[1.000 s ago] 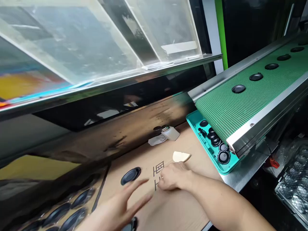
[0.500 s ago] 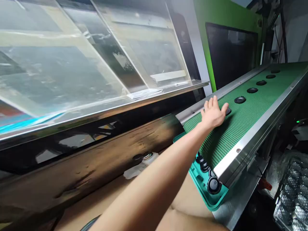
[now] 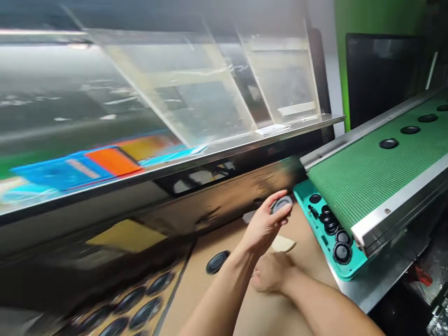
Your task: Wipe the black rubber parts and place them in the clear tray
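Observation:
My left hand is raised over the brown cardboard surface, thumb and fingers closed on a round grey-black disc with a ringed face. Below it, close to the left wrist, my right hand is curled with its fingers mostly hidden; what it holds, if anything, I cannot make out. A cream-coloured flat piece shows just beyond the right knuckles. To the left of my hands a similar black disc lies on the cardboard.
A green conveyor belt with metal side rails carries several black discs. Under its end sits a teal tray with more discs. At lower left, rows of discs lie in a box. A metal ledge runs across behind.
My left hand has come back from the belt to above the cardboard with a disc in it. My right hand has come into view. The view has turned left.

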Tool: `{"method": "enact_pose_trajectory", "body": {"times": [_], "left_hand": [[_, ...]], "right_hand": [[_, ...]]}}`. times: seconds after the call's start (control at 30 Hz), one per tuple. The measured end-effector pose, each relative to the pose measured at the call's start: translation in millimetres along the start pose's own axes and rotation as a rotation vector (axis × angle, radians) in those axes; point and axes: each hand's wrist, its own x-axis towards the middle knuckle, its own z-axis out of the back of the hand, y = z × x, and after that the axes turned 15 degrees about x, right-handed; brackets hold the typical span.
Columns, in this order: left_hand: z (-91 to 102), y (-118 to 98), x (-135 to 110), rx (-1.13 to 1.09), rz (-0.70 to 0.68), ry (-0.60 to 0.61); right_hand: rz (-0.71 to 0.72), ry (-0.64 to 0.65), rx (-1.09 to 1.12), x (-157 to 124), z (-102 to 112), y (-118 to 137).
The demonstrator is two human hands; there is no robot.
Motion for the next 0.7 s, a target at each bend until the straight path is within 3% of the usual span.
{"method": "enact_pose_trajectory", "body": {"times": [0.07,0.13,0.23,0.33,0.47,0.6,0.7], "left_hand": [[56.3,33,-29,-0.157,0.096,-0.175],[99.9,66,-53,-0.268,0.155,-0.308],[136.1,104,-77,-0.397,0.216,-0.412],[145.2,124,-89,-0.514,0.276,-0.448],[144.6,127,-91,-0.678,0.348,-0.334],[144.2,127,-87,-0.799,0.376,-0.167],[142.2,129,-85,-0.818,0.354,-0.099]], "right_hand": [[-0.012,0.042,-0.042,-3,1,2],[0.0,0.029,-0.083,-5,3,4],[0.041,0.006,-0.094,-8,8,9],[0.052,-0.08,-0.081,-12,17,12],[-0.04,-0.427,-0.26,-12,33,-2],[-0.109,-0.343,-0.28,-4,43,-25],[0.041,-0.426,-0.107,-1,39,-18]]}}
